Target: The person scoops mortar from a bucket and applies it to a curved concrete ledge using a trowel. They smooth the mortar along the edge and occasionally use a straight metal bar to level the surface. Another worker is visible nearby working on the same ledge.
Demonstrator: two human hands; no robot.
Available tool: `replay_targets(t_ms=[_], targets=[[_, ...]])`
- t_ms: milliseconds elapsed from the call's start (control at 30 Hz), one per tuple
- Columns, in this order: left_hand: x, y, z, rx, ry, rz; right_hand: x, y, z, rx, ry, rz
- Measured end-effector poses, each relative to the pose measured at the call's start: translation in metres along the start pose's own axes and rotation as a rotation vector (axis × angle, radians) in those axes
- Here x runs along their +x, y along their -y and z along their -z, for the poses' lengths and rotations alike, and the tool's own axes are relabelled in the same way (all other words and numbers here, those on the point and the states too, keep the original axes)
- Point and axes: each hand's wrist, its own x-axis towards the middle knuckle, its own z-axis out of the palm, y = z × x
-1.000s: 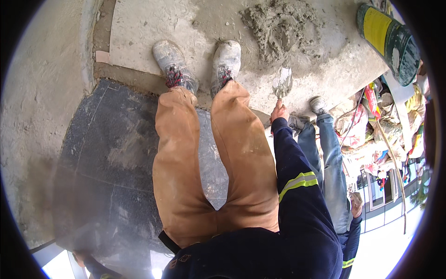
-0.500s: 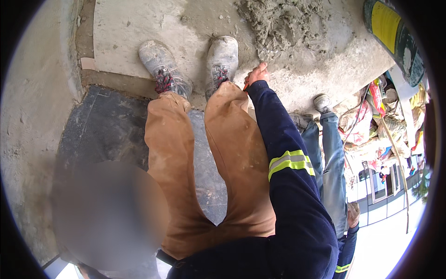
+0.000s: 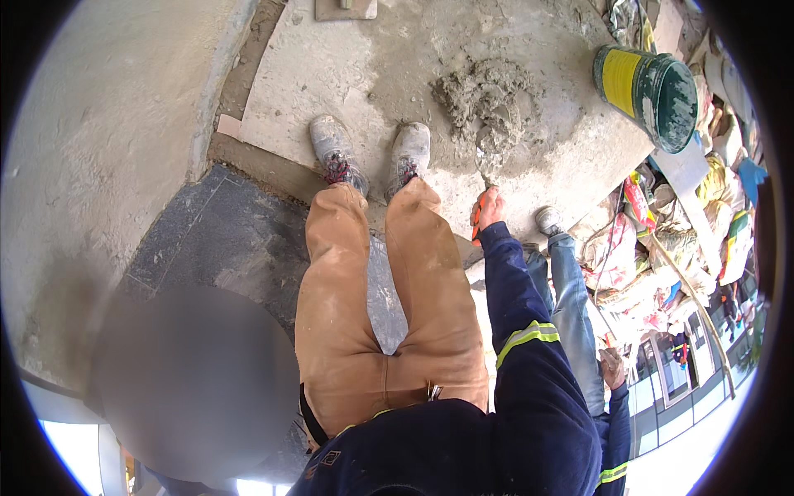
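Note:
My right hand (image 3: 490, 207) is closed around the orange handle (image 3: 476, 218) of a trowel, low beside my right knee. The trowel's thin shank points away from me, and its blade (image 3: 490, 155) lies at the near edge of a heap of wet grey mortar (image 3: 484, 95), partly smeared with it. The heap sits on a mortar-stained board (image 3: 571, 153) in front of my shoes. My left hand does not show; a blurred grey patch covers the lower left.
A green bucket (image 3: 668, 103) with a yellow label lies tipped on its side at the far right. A flat float (image 3: 346, 10) rests at the top edge. Another person's jeans (image 3: 571, 289) are close on my right, before piled sacks (image 3: 612, 252). A wall (image 3: 124, 124) rises at left.
The view has shifted, bringing the whole bucket and the float into sight. My right hand still grips the trowel, whose orange handle and blade now show more plainly.

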Motion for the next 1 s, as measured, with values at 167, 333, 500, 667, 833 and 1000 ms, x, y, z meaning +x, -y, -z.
replay_targets(t_ms=[167,333,500,667,833,1000], targets=[[0.021,0.010,0.001,0.060,-0.034,-0.144,-0.137,0.084,0.024,-0.265,0.065,0.145],[-0.004,-0.019,-0.001,-0.128,-0.198,-0.069,-0.274,0.199,0.025,-0.694,0.288,0.431],[-0.019,-0.013,0.005,-0.346,-0.099,0.047,-0.422,0.329,-0.047,-1.160,0.555,0.818],[-0.033,-0.018,0.018,-0.502,-0.134,0.146,-0.572,0.404,-0.169,-1.392,0.844,0.859],[-0.035,-0.034,0.026,-0.510,-0.185,0.159,-0.714,0.424,-0.312,-1.681,1.083,0.871],[-0.039,-0.030,0.028,-0.474,-0.198,0.193,-0.859,0.407,-0.445,-2.034,1.189,1.215]])
